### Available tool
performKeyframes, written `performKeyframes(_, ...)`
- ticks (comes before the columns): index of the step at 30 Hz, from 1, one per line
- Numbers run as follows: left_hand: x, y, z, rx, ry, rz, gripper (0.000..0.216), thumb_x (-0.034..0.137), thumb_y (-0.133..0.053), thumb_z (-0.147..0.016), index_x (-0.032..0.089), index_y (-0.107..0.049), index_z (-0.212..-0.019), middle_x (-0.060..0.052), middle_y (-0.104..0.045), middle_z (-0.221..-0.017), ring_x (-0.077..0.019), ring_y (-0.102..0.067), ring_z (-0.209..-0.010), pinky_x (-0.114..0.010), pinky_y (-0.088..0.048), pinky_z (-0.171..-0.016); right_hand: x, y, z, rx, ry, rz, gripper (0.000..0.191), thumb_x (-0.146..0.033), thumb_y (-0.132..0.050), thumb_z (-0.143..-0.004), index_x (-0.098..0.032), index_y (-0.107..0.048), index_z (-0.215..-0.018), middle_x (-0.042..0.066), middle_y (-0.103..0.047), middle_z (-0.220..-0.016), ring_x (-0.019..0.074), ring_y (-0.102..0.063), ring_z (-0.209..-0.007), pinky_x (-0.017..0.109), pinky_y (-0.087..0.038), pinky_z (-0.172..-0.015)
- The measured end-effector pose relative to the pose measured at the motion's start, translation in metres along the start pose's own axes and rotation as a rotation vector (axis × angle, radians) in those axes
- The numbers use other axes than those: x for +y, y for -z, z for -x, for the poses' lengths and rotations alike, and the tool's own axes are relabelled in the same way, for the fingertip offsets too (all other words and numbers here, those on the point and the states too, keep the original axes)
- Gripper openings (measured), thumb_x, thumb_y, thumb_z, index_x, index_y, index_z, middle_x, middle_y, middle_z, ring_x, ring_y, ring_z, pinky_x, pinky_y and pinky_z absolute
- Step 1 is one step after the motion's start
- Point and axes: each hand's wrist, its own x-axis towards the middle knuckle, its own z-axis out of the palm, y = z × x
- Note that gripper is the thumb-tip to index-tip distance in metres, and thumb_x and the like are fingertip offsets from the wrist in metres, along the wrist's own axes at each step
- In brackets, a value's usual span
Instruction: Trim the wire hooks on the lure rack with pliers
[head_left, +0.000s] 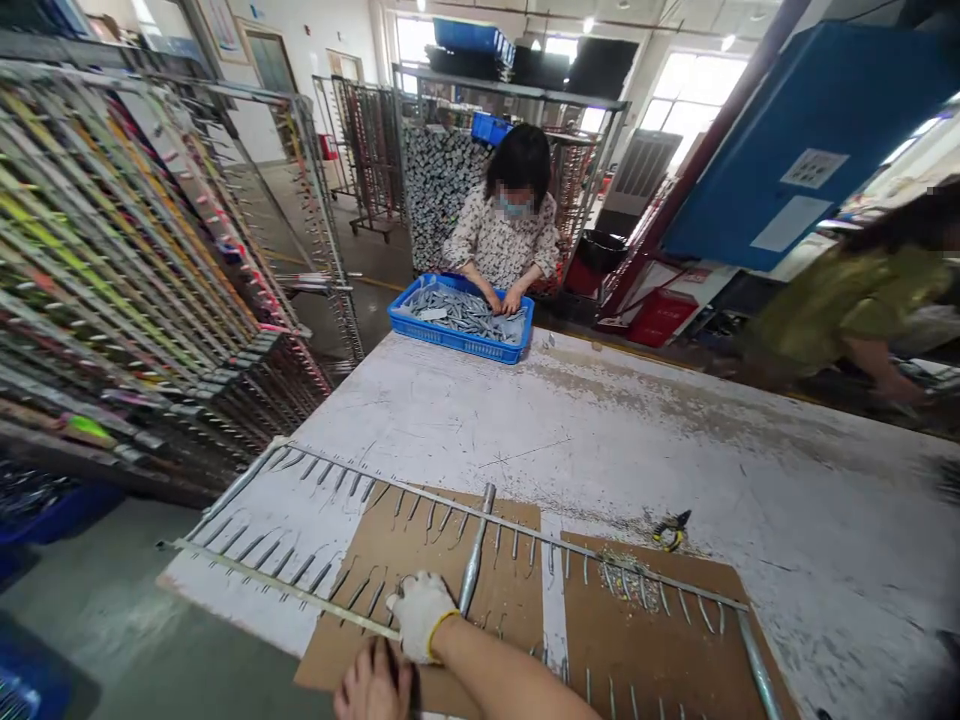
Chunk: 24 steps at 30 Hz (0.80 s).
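A metal rack frame with rows of short pins lies across the near end of the white table, over two cardboard sheets. My right hand, in a white glove, is closed over the frame's near rail, just left of the frame's central bar. My bare left hand sits at the bottom edge beside the right wrist. Its fingers are curled round something dark that I cannot make out.
Small pliers and a scatter of tiny metal bits lie by the far rail. A co-worker across the table reaches into a blue basket of grey parts. Loaded racks stand left. Another person bends at right.
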Motion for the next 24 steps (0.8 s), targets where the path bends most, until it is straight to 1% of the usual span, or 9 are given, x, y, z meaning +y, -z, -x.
performKeyframes(2,0.004,0.003,0.008,0.033,-0.043,0.015,0.048,0.033,-0.042,-0.094,0.019,-0.063,-0.135,-0.012,-0.060,-0.139,-0.0296,-0.051,-0.127,-0.046,-0.032,-0.109,0.000,0.000,0.003,-0.008,0.000,-0.007,0.054,-0.043,-0.073,-0.073,-0.023,-0.060,-0.122,0.012,-0.060,-0.117,0.0343,-0.056,-0.109,0.052,-0.050,-0.086)
performKeyframes(5,0.004,0.007,0.017,0.073,-0.126,0.045,0.043,0.026,-0.044,-0.093,0.027,-0.067,-0.130,-0.009,-0.061,-0.138,-0.0272,-0.049,-0.128,-0.045,-0.028,-0.112,0.000,0.000,0.007,-0.007,-0.004,-0.020,0.050,-0.044,-0.070,-0.081,-0.022,-0.059,-0.125,0.010,-0.059,-0.120,0.0318,-0.054,-0.113,0.051,-0.049,-0.091)
performKeyframes(6,0.004,0.009,0.017,0.085,-0.116,0.051,0.043,0.026,-0.044,-0.093,0.026,-0.066,-0.131,-0.009,-0.062,-0.137,-0.0271,-0.050,-0.127,-0.045,-0.028,-0.111,0.000,0.000,0.008,-0.007,-0.003,-0.025,0.049,-0.044,-0.070,-0.083,-0.022,-0.059,-0.125,0.009,-0.058,-0.121,0.0309,-0.054,-0.113,0.051,-0.049,-0.091)
performKeyframes(9,0.006,0.013,0.014,0.093,0.037,0.059,0.044,0.029,-0.044,-0.094,0.018,-0.065,-0.132,-0.014,-0.063,-0.132,-0.0289,-0.052,-0.123,-0.045,-0.030,-0.108,0.000,-0.002,0.013,-0.007,0.006,-0.032,0.050,-0.044,-0.069,-0.087,-0.022,-0.057,-0.130,0.009,-0.057,-0.124,0.0295,-0.054,-0.115,0.050,-0.049,-0.093)
performKeyframes(10,0.008,0.013,0.013,0.081,0.052,0.066,0.045,0.028,-0.045,-0.093,0.016,-0.065,-0.131,-0.014,-0.062,-0.133,-0.0293,-0.051,-0.123,-0.045,-0.030,-0.108,0.001,-0.003,0.014,-0.009,0.008,-0.031,0.050,-0.043,-0.068,-0.089,-0.022,-0.056,-0.132,0.009,-0.057,-0.125,0.0294,-0.054,-0.116,0.049,-0.049,-0.093)
performKeyframes(13,0.016,0.009,0.016,0.051,0.039,0.099,0.046,0.026,-0.048,-0.091,0.015,-0.064,-0.132,-0.016,-0.061,-0.135,-0.0297,-0.049,-0.126,-0.045,-0.027,-0.110,0.001,-0.005,0.017,-0.013,0.010,-0.028,0.048,-0.038,-0.066,-0.092,-0.022,-0.054,-0.135,0.009,-0.056,-0.127,0.0291,-0.054,-0.117,0.050,-0.049,-0.095)
performKeyframes(18,0.016,0.002,0.032,0.064,-0.066,0.174,0.044,0.021,-0.054,-0.085,0.025,-0.068,-0.127,-0.010,-0.061,-0.136,-0.0281,-0.047,-0.129,-0.043,-0.022,-0.114,0.000,-0.004,0.020,-0.019,0.009,-0.029,0.050,-0.038,-0.067,-0.092,-0.023,-0.053,-0.137,0.009,-0.056,-0.128,0.0302,-0.053,-0.119,0.052,-0.048,-0.096)
performKeyframes(22,0.010,0.007,0.026,0.028,0.110,0.181,0.043,0.027,-0.048,-0.091,0.019,-0.066,-0.129,-0.013,-0.061,-0.133,-0.0276,-0.048,-0.126,-0.044,-0.024,-0.111,0.001,-0.005,0.022,-0.026,0.005,-0.030,0.054,-0.039,-0.068,-0.090,-0.023,-0.051,-0.139,0.009,-0.056,-0.128,0.0304,-0.053,-0.119,0.052,-0.047,-0.097)
performKeyframes(24,0.011,0.007,0.021,0.023,0.093,0.190,0.046,0.026,-0.049,-0.091,0.017,-0.062,-0.134,-0.014,-0.059,-0.135,-0.0279,-0.047,-0.126,-0.044,-0.024,-0.111,0.001,-0.006,0.022,-0.027,0.004,-0.030,0.055,-0.040,-0.068,-0.091,-0.023,-0.050,-0.140,0.009,-0.056,-0.128,0.0302,-0.053,-0.118,0.052,-0.047,-0.097)
